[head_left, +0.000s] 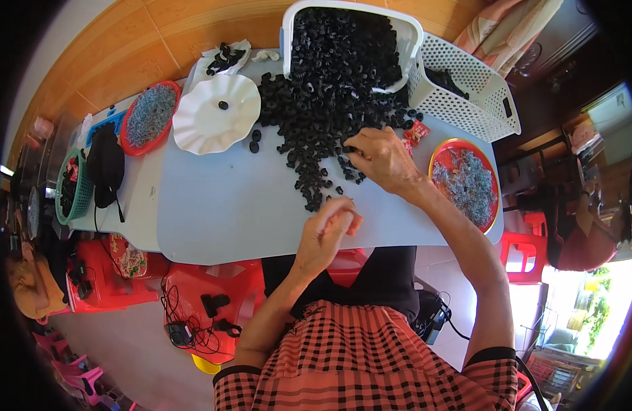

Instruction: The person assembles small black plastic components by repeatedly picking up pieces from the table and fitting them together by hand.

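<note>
Small black pieces (304, 120), matte, chunky, spill from white tub (407, 42) at far middle toward near side. Right hand (384, 156): fingers bent down at pile's right edge; whether clamped, cannot tell. Left hand (327, 231): curled, fingers together, just nearer than pile; contents hidden. Scalloped glossy plate (210, 130), left. Smooth pale bench (220, 205); orange-tan tiled wall (124, 42), far.

Counted one left hand (329, 235), one right hand (388, 161), one white scalloped plate (213, 129), two round red trays (139, 150), one white plastic bin (411, 42), one white perforated basket (493, 115), one green lattice basket (84, 193). Could not count small black rounded parts (330, 85) or thin grey pieces (152, 113): heaped.
</note>
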### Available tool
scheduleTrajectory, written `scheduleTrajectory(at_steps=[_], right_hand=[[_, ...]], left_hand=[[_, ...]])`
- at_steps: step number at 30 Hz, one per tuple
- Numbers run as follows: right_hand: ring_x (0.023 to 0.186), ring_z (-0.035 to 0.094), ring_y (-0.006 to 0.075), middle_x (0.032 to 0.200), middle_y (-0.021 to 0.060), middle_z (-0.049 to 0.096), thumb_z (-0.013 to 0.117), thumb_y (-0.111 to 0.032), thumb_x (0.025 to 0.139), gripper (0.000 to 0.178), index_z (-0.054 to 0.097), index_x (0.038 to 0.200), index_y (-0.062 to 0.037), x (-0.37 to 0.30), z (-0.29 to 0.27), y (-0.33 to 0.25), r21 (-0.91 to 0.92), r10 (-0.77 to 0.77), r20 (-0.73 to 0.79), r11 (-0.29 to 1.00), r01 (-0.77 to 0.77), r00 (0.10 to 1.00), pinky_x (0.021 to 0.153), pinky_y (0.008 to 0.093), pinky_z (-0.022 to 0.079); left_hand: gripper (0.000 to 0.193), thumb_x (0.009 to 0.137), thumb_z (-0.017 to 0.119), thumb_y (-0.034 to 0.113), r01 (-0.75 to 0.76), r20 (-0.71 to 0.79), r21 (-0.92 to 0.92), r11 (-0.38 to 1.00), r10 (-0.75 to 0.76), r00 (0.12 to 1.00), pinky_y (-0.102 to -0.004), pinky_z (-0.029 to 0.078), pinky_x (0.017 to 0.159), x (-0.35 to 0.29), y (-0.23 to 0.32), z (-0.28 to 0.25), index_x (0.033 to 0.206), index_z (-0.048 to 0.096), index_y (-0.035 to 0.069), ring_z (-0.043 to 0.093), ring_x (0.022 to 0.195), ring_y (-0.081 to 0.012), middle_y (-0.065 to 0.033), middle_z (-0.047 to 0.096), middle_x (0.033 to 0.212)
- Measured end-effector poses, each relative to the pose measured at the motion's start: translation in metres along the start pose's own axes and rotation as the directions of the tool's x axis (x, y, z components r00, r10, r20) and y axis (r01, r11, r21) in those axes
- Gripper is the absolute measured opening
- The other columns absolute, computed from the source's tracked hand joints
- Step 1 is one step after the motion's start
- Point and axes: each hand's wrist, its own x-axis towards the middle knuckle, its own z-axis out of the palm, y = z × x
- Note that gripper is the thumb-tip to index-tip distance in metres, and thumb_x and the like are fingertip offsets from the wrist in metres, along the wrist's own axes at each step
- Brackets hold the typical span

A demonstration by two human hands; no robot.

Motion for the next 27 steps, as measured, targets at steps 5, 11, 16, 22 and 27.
scheduleTrajectory(at_steps=[5,11,16,22,27], right_hand=[[0.065,0.06,0.0318,0.076,0.0146,0.061,0.066,-0.004,0.081,0.015,0.065,0.094,0.0032,-0.044,-0.02,-0.045,0.315,0.043,0.112,0.946,-0.077,0.993,0.062,0.0389,0.048],[0.073,0.059,0.0367,0.076,0.0165,0.057,0.058,-0.005,0.087,0.007,0.057,0.088,0.0013,-0.087,-0.01,-0.073,0.413,0.2,0.164,0.876,-0.251,0.966,0.064,0.0439,0.047],[0.07,0.06,0.0368,0.078,0.0186,0.061,0.057,-0.006,0.089,0.011,0.06,0.091,0.0043,-0.082,-0.009,-0.065,0.508,0.176,0.172,0.827,-0.24,0.969,0.062,0.0414,0.048],[0.069,0.064,0.0329,0.084,0.0157,0.065,0.058,-0.006,0.086,0.014,0.065,0.096,-0.0005,-0.071,0.012,-0.046,0.37,0.173,0.032,0.913,-0.172,0.984,0.062,0.0381,0.051],[0.074,0.062,0.037,0.086,0.0148,0.064,0.059,-0.01,0.086,0.016,0.064,0.098,-0.0021,-0.065,0.027,-0.042,0.281,0.157,0.017,0.947,-0.155,0.987,0.063,0.0425,0.05]], left_hand=[[0.031,0.098,0.053,0.015,-0.058,-0.164,0.056,0.997,0.066,0.984,-0.0258,0.048,0.072,-0.004,-0.002,0.009,0.124,0.044,0.0,0.059,0.079,-0.0125,-0.0081,0.062,0.088],[0.027,0.096,0.058,0.012,-0.088,-0.131,0.385,0.919,0.149,0.98,-0.0217,0.042,0.064,-0.021,0.003,0.022,0.116,0.049,-0.004,0.046,0.068,-0.0095,-0.0051,0.053,0.079],[0.018,0.092,0.055,0.001,-0.009,-0.128,0.35,0.937,0.057,0.99,-0.0234,0.048,0.062,-0.029,0.007,0.013,0.11,0.054,-0.004,0.059,0.071,-0.0123,-0.0094,0.064,0.084],[0.02,0.092,0.052,0.002,0.095,-0.171,-0.078,0.992,-0.107,0.979,-0.0275,0.051,0.073,-0.032,0.007,0.013,0.111,0.053,-0.003,0.062,0.077,-0.0148,-0.0131,0.066,0.095],[0.018,0.091,0.055,0.005,0.065,-0.226,-0.029,0.997,-0.07,0.972,-0.0274,0.05,0.071,-0.021,0.006,0.012,0.105,0.06,-0.005,0.06,0.074,-0.0137,-0.0088,0.065,0.089]])
